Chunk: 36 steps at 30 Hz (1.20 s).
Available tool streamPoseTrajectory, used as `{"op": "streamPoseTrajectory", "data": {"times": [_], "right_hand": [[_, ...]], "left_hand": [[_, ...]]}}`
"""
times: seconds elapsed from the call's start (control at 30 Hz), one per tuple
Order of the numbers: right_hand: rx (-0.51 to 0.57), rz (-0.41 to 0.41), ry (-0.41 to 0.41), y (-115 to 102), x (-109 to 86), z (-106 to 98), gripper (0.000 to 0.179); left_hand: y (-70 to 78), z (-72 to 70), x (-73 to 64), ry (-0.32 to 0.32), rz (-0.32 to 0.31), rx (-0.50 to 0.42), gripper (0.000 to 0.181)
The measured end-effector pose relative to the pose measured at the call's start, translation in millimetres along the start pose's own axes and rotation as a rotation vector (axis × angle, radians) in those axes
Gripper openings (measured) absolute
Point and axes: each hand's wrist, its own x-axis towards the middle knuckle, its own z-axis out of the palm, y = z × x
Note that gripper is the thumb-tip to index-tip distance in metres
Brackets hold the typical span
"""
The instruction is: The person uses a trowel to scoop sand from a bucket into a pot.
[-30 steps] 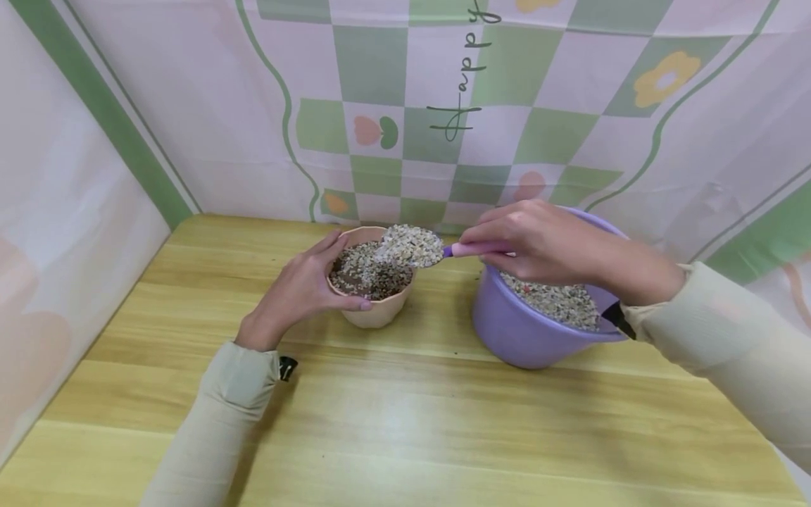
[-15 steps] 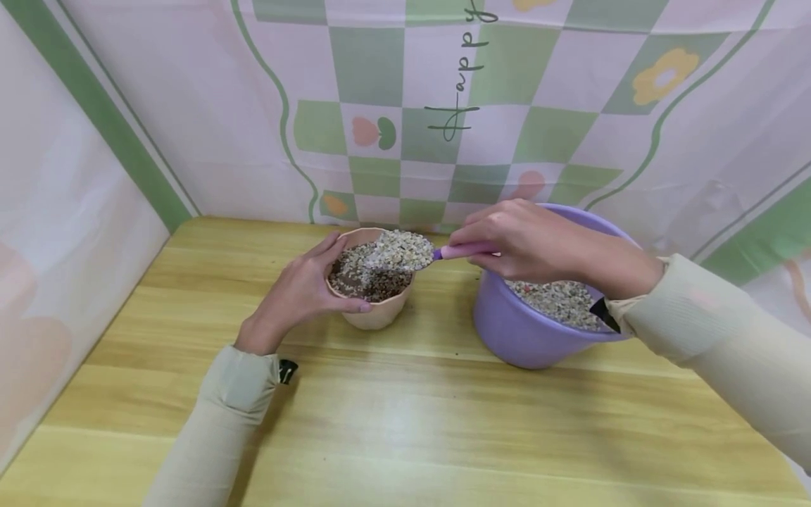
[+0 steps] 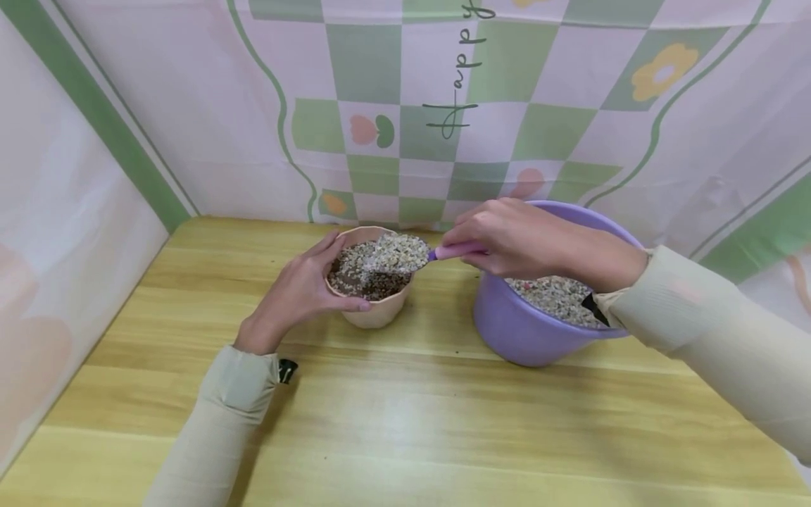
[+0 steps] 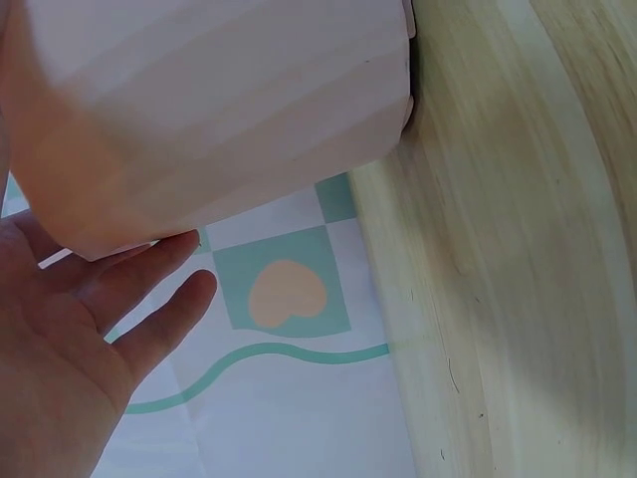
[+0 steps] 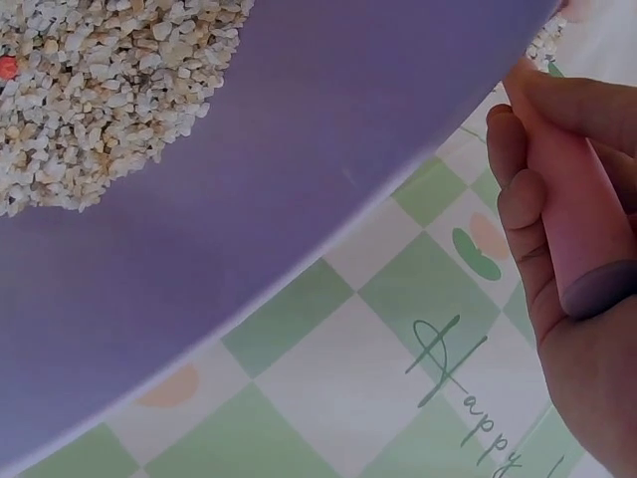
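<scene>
My left hand (image 3: 294,289) holds the side of a small peach plant pot (image 3: 375,317), thumb at the near rim and fingers round the far left side. In the left wrist view, the pot's wall (image 4: 229,110) rises above the spread fingers. Dark soil partly covered with pale grit (image 3: 355,271) fills the pot's lower part. My right hand (image 3: 526,236) grips the pink and purple handle of a small trowel (image 3: 461,250). Its blade, hidden under a heap of pale gravel (image 3: 400,252), is over the pot's right side. The right wrist view shows the fingers curled round the handle (image 5: 577,199).
A larger purple bucket (image 3: 519,327) stands right of the pot, under my right forearm, with gravel (image 5: 109,90) inside. Both stand on a wooden table (image 3: 393,422). A checked cloth (image 3: 374,63) hangs at the table's back edge. A few specks lie on the wood.
My right hand has moved a little left, bringing the loaded trowel further over the pot. The left hand and the pot have stayed in place.
</scene>
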Motion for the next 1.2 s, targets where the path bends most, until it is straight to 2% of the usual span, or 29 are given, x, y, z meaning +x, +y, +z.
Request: {"op": "streamPoseTrajectory", "data": {"times": [0.27,0.7,1.2], "right_hand": [[-0.012,0.038,-0.056,0,4.5,1,0.021],[-0.026,0.025,-0.103,-5,16.8,1,0.015],[-0.067,0.019,-0.158,-8,29.9,-1,0.010]], "left_hand": [[-1.3,0.9,-0.5,-0.003,-0.014,-0.004,0.125],[-1.9,0.3,-2.1,0.000,-0.019,-0.016,0.124],[-3.5,0.7,0.4,0.017,0.013,-0.022,0.122]]}}
